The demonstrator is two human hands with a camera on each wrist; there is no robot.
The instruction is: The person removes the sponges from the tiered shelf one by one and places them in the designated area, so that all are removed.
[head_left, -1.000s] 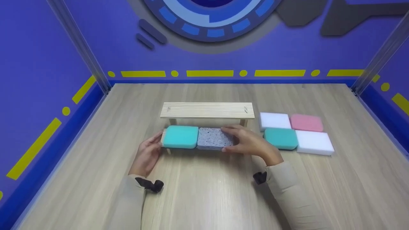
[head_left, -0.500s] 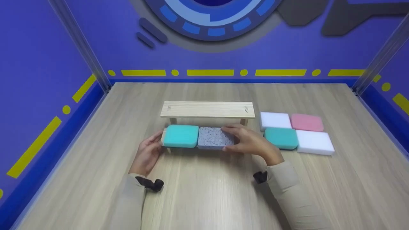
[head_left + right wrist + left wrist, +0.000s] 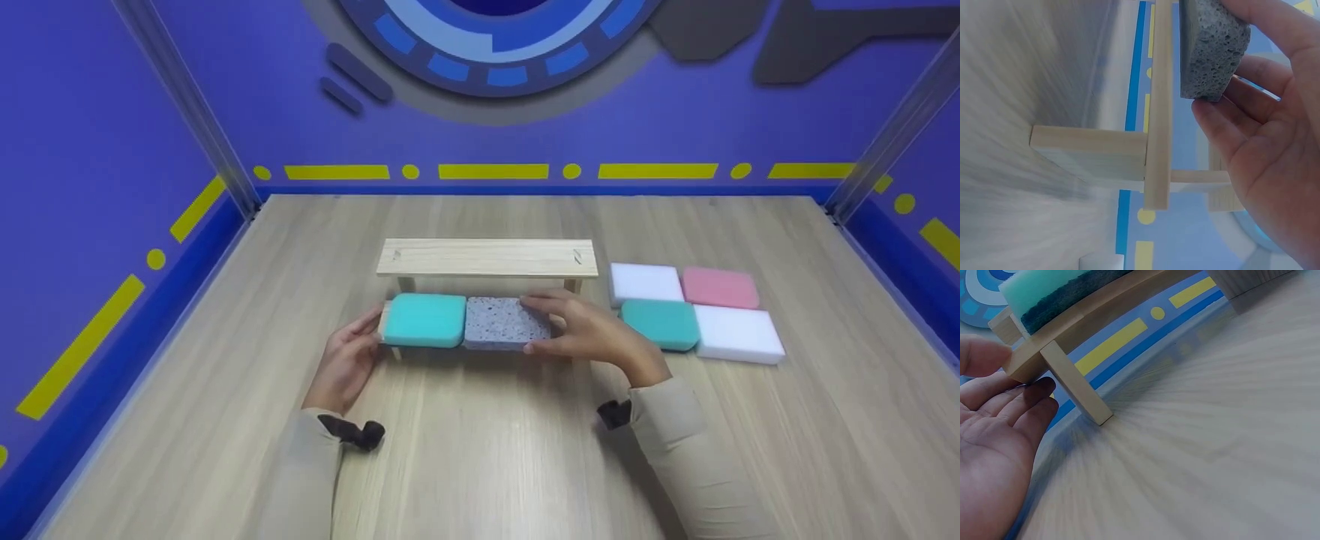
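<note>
At centre frame, my right grip [image 3: 589,334] pinches the grey sponge [image 3: 499,322], my left grip [image 3: 349,364] the wooden stand's [image 3: 1158,140] end; I judge this as placing, calling next for release.

Wood-grain table [image 3: 480,450] with wooden stand [image 3: 486,257], two white blocks [image 3: 739,332], pink block [image 3: 720,289], green block [image 3: 658,325]

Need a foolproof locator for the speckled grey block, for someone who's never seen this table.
On the pale table, find the wooden stand at centre. On its near side, right of a turquoise sponge, sits the grey block, held by the right hand. Unlike its plain turquoise-topped neighbour, it's grey with dark speckles.
</note>
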